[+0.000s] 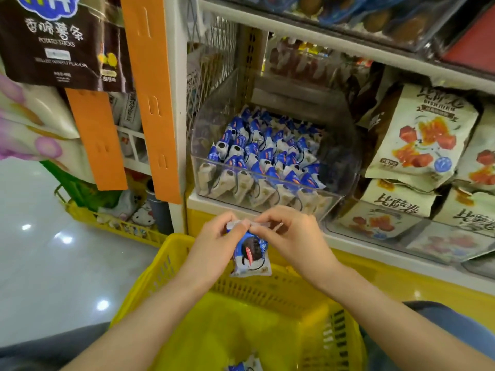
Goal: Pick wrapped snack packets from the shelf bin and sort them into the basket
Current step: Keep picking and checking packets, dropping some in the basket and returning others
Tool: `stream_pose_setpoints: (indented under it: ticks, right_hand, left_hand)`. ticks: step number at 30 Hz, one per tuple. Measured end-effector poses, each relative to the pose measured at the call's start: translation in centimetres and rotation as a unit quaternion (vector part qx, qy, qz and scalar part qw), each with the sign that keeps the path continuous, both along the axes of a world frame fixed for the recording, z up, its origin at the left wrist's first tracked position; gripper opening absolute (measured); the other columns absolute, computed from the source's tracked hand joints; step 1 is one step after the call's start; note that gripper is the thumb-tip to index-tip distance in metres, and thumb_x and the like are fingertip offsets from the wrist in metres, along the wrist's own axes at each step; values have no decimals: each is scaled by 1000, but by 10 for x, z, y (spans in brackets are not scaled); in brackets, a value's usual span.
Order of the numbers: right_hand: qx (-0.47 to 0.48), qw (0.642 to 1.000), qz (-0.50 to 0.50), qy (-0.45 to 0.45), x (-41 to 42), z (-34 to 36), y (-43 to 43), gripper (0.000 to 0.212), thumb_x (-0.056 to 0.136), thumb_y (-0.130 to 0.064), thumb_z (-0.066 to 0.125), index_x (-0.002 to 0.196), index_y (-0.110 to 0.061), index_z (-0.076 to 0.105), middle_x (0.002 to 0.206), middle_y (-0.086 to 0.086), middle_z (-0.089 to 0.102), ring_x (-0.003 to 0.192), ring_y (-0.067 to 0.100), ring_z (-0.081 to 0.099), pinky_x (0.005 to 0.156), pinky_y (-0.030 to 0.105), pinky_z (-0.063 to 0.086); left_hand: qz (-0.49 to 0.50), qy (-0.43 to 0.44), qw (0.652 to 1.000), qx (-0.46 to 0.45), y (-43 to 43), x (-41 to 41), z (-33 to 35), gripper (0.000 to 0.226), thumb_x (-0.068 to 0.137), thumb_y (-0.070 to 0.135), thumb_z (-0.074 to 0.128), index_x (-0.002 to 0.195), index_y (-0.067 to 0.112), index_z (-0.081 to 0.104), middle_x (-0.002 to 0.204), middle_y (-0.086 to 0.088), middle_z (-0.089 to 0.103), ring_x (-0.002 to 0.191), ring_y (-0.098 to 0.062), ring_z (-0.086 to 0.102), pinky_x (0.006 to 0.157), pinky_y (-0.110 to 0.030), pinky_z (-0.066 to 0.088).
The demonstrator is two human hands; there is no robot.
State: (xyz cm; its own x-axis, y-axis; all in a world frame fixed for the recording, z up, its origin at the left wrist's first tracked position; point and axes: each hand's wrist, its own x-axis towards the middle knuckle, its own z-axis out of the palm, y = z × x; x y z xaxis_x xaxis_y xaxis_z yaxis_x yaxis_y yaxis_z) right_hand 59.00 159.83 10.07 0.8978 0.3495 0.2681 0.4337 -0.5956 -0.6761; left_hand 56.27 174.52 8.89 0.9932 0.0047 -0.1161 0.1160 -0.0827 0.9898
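I am holding one wrapped snack packet (pixel 250 254) in front of me with both hands, just above the far side of the yellow basket (pixel 171 258). My left hand (pixel 214 245) is curling round the packet's left edge, with thumb and forefinger pinching the clear crimped seam at its top. My right hand (pixel 289 236) is pinching that same seam from the other side, and its fingertips are meeting those of the left. Both sets of fingers are clamped on the wrapper, none spread apart.

The packet is hanging upright below my fingers, blue at the top and white at the bottom, with a dark biscuit picture facing me. Its lower edge is overlapping the basket's far wall in my view, and I cannot tell whether it is touching. Another blue-and-white packet (pixel 242 366) is lying inside the basket at the very bottom of my view.

The clear shelf bin (pixel 198 129) is sitting just beyond my hands, filled with rows of matching packets (pixel 265 156). Cream bags with red fruit pictures (pixel 420 135) are leaning to its right. Orange hanging strips (pixel 150 103) and a brown potato-sticks bag (pixel 53 41) are hanging to its left.
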Motion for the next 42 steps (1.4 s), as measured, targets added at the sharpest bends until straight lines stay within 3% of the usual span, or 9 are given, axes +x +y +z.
stream_pose_setpoints:
  ticks: [5,9,12,16,20,27,31,36,42]
  right_hand:
    - [-35,998,0,-61,-2,-1,-5,7,82,-20,69,84,-14,71,75,-11,60,69,-3,52,66,9,40]
    - [102,989,-79,67,-1,-3,-10,8,84,-14,66,78,-19,68,72,-10,66,68,0,61,64,13,48]
    - [231,950,-112,177,-1,-1,-15,14,87,-7,61,77,-16,62,72,4,66,62,5,62,53,18,52]
    - [288,930,-108,202,-2,-1,-19,8,88,-4,57,85,-11,57,74,1,64,60,1,63,52,16,52]
    - [230,941,-38,247,-2,-3,-21,28,85,3,60,109,-9,50,79,4,64,61,8,65,57,22,55]
    - [174,918,30,354,-11,-11,-10,34,79,5,66,109,-6,55,87,3,70,68,10,69,65,21,57]
    - [107,963,34,247,-9,-6,-6,43,78,-8,72,115,-15,52,107,-3,65,98,7,63,88,25,51]
    - [163,972,0,172,-7,0,-3,4,88,-17,60,89,-20,62,84,-5,66,79,11,63,77,35,53]
    - [29,997,1,-65,-12,-2,-8,13,87,-27,59,83,-16,66,78,-7,60,74,5,56,65,22,48]
  left_hand:
    - [8,44,998,-48,-6,4,-7,23,92,24,52,73,12,49,74,-12,54,71,-18,60,63,-31,50]
    - [-12,75,995,-64,-11,6,-10,10,83,23,64,91,18,60,88,0,71,77,-8,67,65,-16,48]
    - [1,89,995,-36,-11,5,-12,33,71,18,77,97,24,57,91,1,71,76,-8,66,65,-16,49]
    - [50,66,992,-97,-7,6,-7,36,69,10,78,98,19,59,82,3,74,71,-6,69,58,-16,51]
    - [89,14,992,-93,0,7,1,30,73,14,75,99,19,63,85,4,74,76,-4,69,57,-10,48]
    - [61,-20,995,-73,-5,1,9,14,90,20,56,93,14,68,86,-1,74,76,-6,66,69,-19,52]
    - [58,-51,996,-36,-3,0,8,15,90,17,55,81,9,63,68,-1,68,61,-2,60,54,-14,46]
    - [8,-93,994,63,-4,-3,1,27,91,23,54,63,21,53,52,11,53,52,0,45,50,-17,36]
    - [-1,-37,999,5,-6,1,0,24,90,24,53,71,12,61,59,3,59,59,-6,54,59,-24,45]
